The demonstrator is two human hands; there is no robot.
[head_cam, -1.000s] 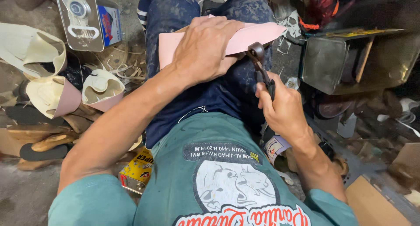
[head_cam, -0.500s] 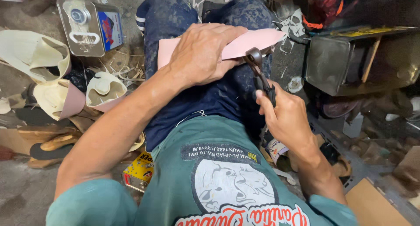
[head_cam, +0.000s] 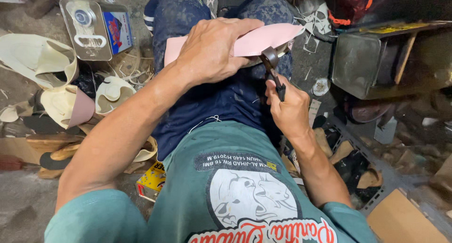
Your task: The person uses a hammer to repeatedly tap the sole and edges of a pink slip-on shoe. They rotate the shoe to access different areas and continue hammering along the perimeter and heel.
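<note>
From the head camera, looking down the person's own lap, a pink shoe-sole sheet (head_cam: 263, 38) lies across the thighs with its long axis running left to right, its right end tapering past the knee. The left hand (head_cam: 212, 50) lies flat on top of the sheet, palm down with fingers spread, pressing it against the blue trousers (head_cam: 221, 102). The right hand (head_cam: 287, 106) sits just below and to the right of that end, clenched round the handles of dark pincers (head_cam: 272, 66) whose head points up and touches the sheet's lower edge, so it is the nearer hand to that edge. There is no counter: a littered floor (head_cam: 28, 210) surrounds the legs, with cream cut soles (head_cam: 37, 64) and a metal tin (head_cam: 94, 29) to the left and an open metal box (head_cam: 372, 64) to the right.
</note>
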